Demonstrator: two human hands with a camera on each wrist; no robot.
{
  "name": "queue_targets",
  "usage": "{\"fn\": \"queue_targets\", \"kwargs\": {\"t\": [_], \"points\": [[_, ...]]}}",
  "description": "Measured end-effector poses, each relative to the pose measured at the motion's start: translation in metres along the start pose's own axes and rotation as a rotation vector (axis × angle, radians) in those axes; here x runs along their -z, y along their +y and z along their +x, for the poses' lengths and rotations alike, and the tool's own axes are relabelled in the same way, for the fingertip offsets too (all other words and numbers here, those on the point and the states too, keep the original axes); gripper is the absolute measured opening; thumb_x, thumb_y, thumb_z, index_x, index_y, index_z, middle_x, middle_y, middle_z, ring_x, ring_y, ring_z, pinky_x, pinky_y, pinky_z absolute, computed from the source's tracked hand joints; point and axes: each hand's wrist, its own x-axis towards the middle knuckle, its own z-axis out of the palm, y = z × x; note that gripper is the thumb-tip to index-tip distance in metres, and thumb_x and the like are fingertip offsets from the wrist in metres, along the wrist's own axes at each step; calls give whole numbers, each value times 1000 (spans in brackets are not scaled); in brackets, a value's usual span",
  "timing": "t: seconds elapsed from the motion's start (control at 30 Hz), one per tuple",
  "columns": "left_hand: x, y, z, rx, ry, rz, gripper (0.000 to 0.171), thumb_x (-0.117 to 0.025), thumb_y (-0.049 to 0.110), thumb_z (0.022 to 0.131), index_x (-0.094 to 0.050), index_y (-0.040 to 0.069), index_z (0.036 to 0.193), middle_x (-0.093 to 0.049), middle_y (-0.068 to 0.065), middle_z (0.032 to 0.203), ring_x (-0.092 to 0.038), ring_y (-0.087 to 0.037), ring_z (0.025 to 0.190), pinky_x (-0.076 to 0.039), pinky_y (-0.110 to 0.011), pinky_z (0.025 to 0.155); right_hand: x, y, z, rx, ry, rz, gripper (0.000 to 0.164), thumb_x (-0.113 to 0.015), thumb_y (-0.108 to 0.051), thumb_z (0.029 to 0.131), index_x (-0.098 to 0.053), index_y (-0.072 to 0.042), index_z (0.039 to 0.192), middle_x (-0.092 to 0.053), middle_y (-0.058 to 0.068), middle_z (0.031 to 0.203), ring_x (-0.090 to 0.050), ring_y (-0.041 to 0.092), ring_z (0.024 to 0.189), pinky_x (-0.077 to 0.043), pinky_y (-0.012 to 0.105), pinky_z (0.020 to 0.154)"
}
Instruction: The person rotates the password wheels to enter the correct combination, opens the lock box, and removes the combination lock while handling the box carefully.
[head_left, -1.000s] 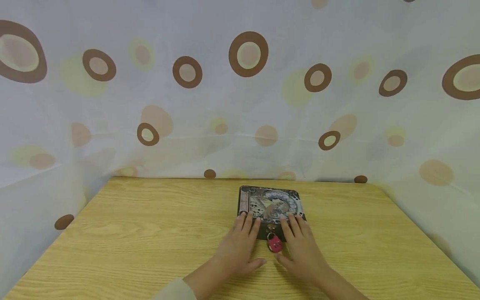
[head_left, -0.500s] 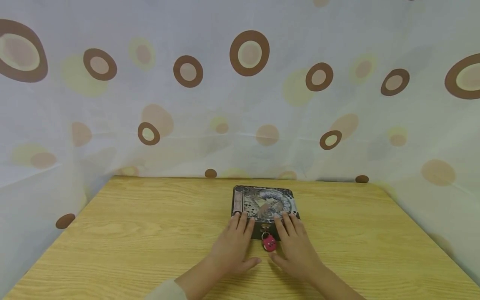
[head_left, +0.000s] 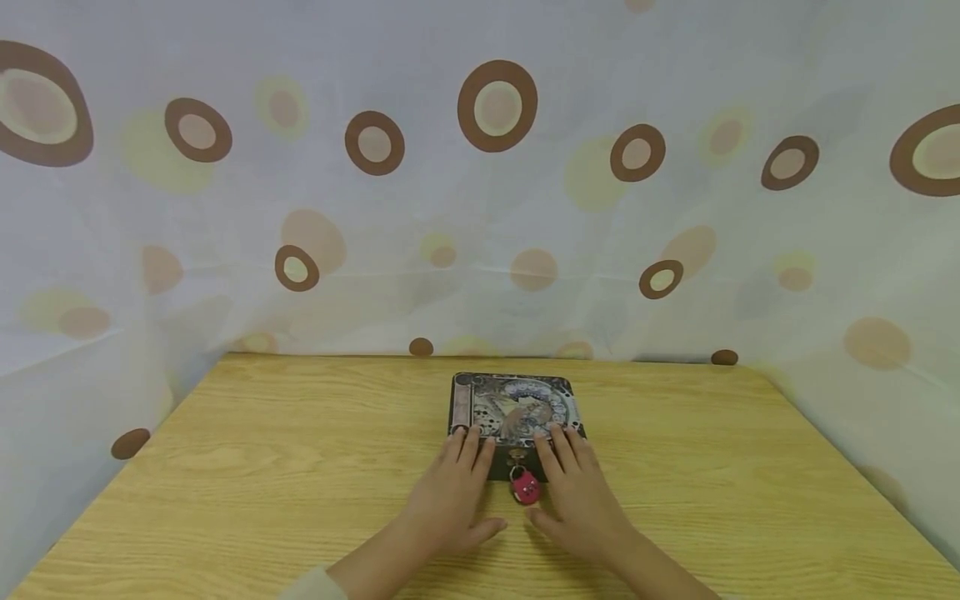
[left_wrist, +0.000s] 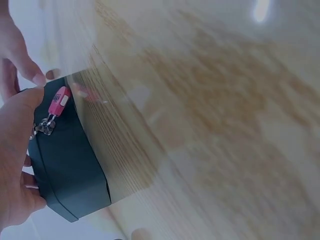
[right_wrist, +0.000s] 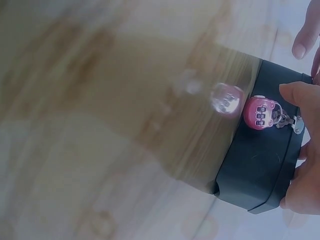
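A dark box (head_left: 517, 408) with a printed picture on its lid lies on the table, its lid down. From the clasp on its front hangs a pink combination padlock (head_left: 525, 485), whose number dials show in the right wrist view. My left hand (head_left: 446, 500) rests its outstretched fingertips on the lid's front left edge. On the front right edge lie the straight fingers of my right hand (head_left: 581, 500). Both thumbs point inward, in front of the box, on either side below the padlock. The left wrist view shows the box's dark green front (left_wrist: 70, 160).
The wooden table (head_left: 300, 467) stretches to both sides of the box. Behind it and at both sides hangs a pale curtain (head_left: 450, 208) with brown and beige circles. The glossy tabletop mirrors the padlock in the right wrist view.
The box, its padlock and both hands have shifted left across the table together. The fingers keep the same lie on the lid.
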Motion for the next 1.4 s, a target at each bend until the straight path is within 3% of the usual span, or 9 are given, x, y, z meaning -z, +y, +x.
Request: {"fn": "queue_targets", "kwargs": {"t": [0.9,1.17,1.3,1.4], "points": [[-1,-3,-10,45,36,-31,82,-51,60,84,-33,4,142,-33,-20,146,-32,-34,135,-31,-42,112,-1,-8,5,-19,-19,58,81,-72,-34,76,-36,5,138,-33,29,143,-28,46,133,-27,60,107],[-4,0,-13,47,111,-1,75,-56,54,84,-40,3,138,-39,-20,142,-36,-35,132,-34,-43,110,2,-9,3,-30,-10,131,74,-71,-27,78,-38,4,137,-33,28,143,-28,46,133,-27,61,106],[-2,2,-15,12,162,-8,66,-55,49,86,-47,4,133,-46,-17,138,-40,-32,129,-37,-42,108,4,-11,2,-9,29,169,68,-71,-22,78,-43,4,134,-37,28,141,-32,47,130,-31,61,103],[-2,4,-16,-36,241,-51,56,-57,45,87,-55,5,126,-54,-14,129,-48,-28,122,-41,-39,104,6,-14,1,2,82,194,63,-71,-17,77,-47,4,131,-41,27,138,-36,46,127,-36,61,100]]}}
